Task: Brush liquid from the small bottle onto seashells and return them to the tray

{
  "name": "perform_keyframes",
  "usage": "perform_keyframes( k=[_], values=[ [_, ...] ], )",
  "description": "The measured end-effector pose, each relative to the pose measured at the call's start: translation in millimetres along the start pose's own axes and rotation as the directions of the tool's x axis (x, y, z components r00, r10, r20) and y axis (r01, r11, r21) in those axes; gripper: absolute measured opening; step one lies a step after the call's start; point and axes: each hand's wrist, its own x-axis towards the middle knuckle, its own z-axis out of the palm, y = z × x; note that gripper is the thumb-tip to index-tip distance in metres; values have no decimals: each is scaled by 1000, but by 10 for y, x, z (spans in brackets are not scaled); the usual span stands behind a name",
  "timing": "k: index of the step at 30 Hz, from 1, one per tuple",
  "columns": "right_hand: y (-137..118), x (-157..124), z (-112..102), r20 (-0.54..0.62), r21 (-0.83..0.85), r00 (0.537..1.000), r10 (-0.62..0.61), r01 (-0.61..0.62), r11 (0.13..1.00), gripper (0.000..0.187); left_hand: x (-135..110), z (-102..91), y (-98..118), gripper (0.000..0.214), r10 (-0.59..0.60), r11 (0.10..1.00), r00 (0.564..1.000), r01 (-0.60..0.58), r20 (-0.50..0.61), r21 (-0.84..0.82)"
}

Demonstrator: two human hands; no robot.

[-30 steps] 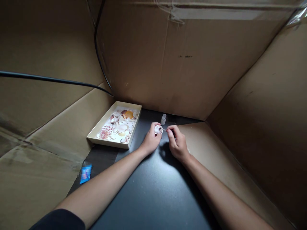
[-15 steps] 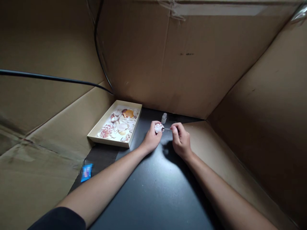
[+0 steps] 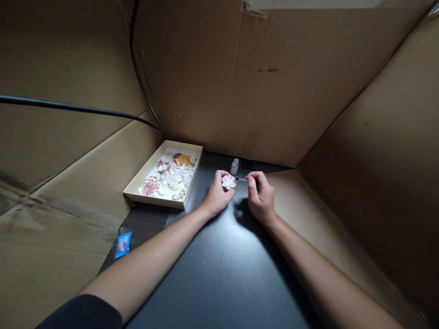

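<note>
My left hand is closed on the edge of a fan-shaped scallop shell, white with reddish-brown streaks. My right hand pinches a small thin brush with a dark tip that points left at the shell. A narrow gap seems to lie between the tip and the shell's right edge. Just behind the two hands stands a small clear glass bottle. Part of the brush handle is hidden inside my right fingers.
To the left, a shallow cream box contains several mixed seashells. A blue packet, partly blurred, lies by my left forearm. Cardboard walls enclose the dark tabletop. Black cables run along the left wall.
The brush tip has come away from the shell toward the right, with my right hand shifting slightly right. The shell is turned a little in my left hand. The camera view has tilted slightly.
</note>
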Motion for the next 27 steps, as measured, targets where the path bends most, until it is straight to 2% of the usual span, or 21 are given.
perform_keyframes(
  k=[3, 7, 11, 15, 17, 19, 23, 27],
  values=[
    [5, -10, -1, 79, 27, 997, -23, 21, 999, 17, -11, -8, 33, 38, -37, 999, 999, 37, -8, 32],
    [19, -30, -6, 42, 52, 998, 45, -47, 998, 19, -18, -21, 81, 36, -52, 997, 999, 52, -1, 60],
    [11, -35, -13, 152, 85, 988, -13, 0, 996, 19, -22, -24, 92, 35, -54, 997, 999, 54, -6, 63],
    [10, -17, -16, 76, 77, 997, 32, -38, 996, 19, -20, -24, 85, 41, -59, 997, 998, 58, 26, 58],
    [10, -9, -16, 118, 81, 993, -11, 1, 997, 19, -15, -21, 78, 37, -30, 999, 999, 28, 40, 45],
    [10, -5, -18, 149, 45, 989, -22, 15, 999, 19, -9, -19, 70, 34, -9, 1000, 999, 8, 41, 29],
    [12, -5, -22, 82, -18, 994, 68, -67, 998, 20, -1, -17, 52, 33, -10, 1000, 999, 9, 36, 22],
    [19, 4, -18, 166, -66, 986, 23, -13, 998, 19, 10, -16, 36, 32, -10, 1000, 999, 10, 34, 11]
  ],
)
